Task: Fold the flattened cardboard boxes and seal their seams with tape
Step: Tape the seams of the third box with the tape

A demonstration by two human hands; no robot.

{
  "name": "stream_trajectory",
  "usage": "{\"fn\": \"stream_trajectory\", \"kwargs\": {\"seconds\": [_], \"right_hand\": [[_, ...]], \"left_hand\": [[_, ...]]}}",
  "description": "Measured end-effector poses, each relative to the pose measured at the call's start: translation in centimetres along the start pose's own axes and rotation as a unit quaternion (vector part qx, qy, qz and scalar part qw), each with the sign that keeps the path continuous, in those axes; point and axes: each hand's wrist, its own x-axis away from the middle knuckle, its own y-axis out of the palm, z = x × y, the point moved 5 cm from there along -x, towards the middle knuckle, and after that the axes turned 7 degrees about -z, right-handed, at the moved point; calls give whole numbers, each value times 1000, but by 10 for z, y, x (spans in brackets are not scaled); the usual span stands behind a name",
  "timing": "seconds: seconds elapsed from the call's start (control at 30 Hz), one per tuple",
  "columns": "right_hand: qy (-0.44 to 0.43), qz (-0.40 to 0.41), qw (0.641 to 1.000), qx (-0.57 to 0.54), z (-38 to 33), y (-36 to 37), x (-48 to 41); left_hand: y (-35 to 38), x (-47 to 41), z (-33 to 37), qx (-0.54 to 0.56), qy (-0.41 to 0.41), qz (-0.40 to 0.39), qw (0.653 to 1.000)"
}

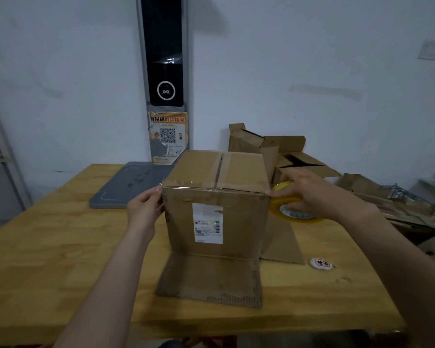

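My left hand (146, 207) is gripping the box (216, 222) corner while my right hand (309, 194) is clutching the tape roll (286, 214)

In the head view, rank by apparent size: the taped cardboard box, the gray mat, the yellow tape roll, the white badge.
Largest to smallest:
1. cardboard box
2. gray mat, which lies farther back, so it may really be bigger than it looks
3. yellow tape roll, partly covered
4. white badge

Left grip (146, 207) out ahead, pinching, thumb uppermost. Right grip (309, 194) about level with it, palm down, fingers curled, holding.
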Motion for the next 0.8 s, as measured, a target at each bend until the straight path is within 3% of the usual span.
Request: {"fn": "stream_trajectory", "kwargs": {"seconds": [0.2, 0.4, 0.7, 0.8], "right_hand": [[20, 12, 1000, -12, 2, 6, 4], [41, 12, 999, -12, 2, 7, 2], [52, 32, 997, -41, 7, 16, 3], [53, 32, 997, -37, 8, 18, 2]], "left_hand": [[7, -7, 4, -124, 15, -40, 991], [10, -15, 23, -287, 34, -60, 955], [11, -19, 23, -329, -5, -39, 944], [8, -12, 34, -334, 109, 13, 936]]}}
